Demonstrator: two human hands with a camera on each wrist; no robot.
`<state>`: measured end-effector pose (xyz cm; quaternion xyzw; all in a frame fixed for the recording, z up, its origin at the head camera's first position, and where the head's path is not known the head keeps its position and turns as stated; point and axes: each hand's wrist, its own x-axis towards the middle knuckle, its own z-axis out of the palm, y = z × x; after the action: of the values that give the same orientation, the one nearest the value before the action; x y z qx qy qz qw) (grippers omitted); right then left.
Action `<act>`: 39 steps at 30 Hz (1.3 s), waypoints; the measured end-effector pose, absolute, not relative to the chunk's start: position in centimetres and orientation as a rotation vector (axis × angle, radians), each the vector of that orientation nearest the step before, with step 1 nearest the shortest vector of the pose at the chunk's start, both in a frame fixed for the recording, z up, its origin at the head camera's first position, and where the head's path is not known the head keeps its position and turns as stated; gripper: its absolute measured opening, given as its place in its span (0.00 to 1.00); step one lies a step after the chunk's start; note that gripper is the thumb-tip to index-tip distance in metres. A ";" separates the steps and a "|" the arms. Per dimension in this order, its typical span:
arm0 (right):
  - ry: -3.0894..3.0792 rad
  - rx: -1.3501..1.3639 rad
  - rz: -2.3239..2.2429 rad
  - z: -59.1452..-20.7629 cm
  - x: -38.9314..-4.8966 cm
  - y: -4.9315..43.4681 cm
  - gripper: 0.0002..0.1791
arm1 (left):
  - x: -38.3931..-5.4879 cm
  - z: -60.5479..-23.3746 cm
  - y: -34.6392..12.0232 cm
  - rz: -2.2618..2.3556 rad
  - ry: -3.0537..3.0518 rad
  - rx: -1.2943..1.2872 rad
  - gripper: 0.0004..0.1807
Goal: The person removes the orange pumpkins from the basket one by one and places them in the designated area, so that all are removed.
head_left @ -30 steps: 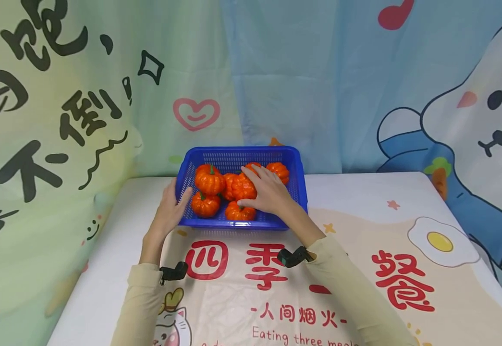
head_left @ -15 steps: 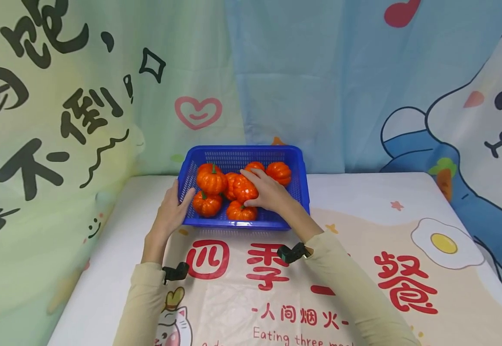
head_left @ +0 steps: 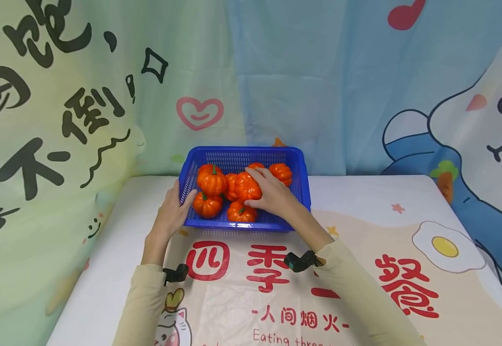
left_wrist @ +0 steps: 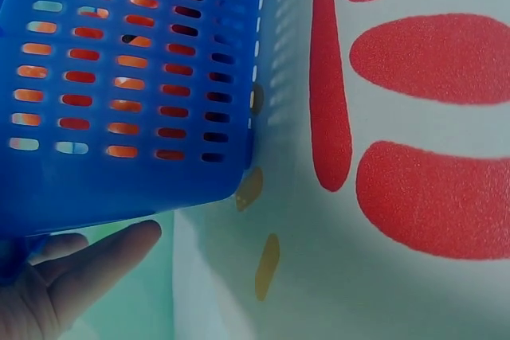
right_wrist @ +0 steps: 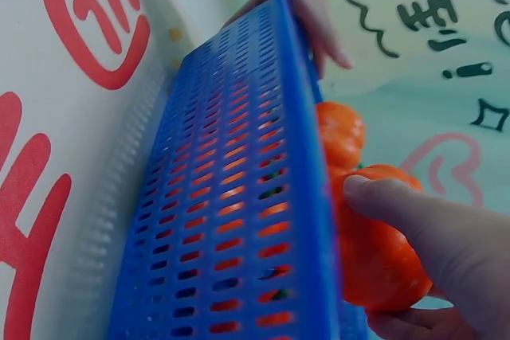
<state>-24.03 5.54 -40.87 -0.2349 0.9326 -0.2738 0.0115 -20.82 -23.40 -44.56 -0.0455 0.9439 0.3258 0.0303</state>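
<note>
Orange pumpkin (head_left: 248,186) is located inside the outline of the blue basket (head_left: 305,192), near its middle. Your right hand (head_left: 273,192) is clamped on it, thumb on the front side, fingers behind; the right forearm (head_left: 306,226) passes over the basket's front right corner. Whether the pumpkin bears on its neighbours cannot be told. Your left hand (head_left: 170,207) grips the basket's left wall, thumb inside the rim, fingers outside. Other pumpkins (head_left: 212,182) lie in the basket's left half, front middle and right rear. Blue floor shows between the two front ones. White table (head_left: 346,190) extends past the basket's side walls; curtain (head_left: 289,110) hangs behind its rear rim.
</note>
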 end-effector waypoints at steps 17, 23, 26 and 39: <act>2.916 -0.651 -0.951 -38.0 -18.8 11.3 0.48 | -20.8 -44.8 -23.9 1.137 2.905 -0.065 0.45; 2.944 -0.601 -0.952 -38.2 -17.9 13.3 0.48 | -21.0 -45.0 -24.1 1.180 2.891 -0.052 0.40; 2.956 -0.579 -0.954 -38.2 -17.3 14.3 0.48 | -21.0 -45.1 -24.1 1.211 2.884 -0.067 0.39; 3.028 -0.469 -1.063 -38.3 -15.3 16.9 0.46 | -20.9 -45.0 -24.0 1.343 2.843 -0.110 0.33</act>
<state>-15.25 16.89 -38.31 -0.1444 0.9324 -0.3273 -0.0508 -20.88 -24.04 -44.96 -0.0350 0.9036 0.4269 -0.0025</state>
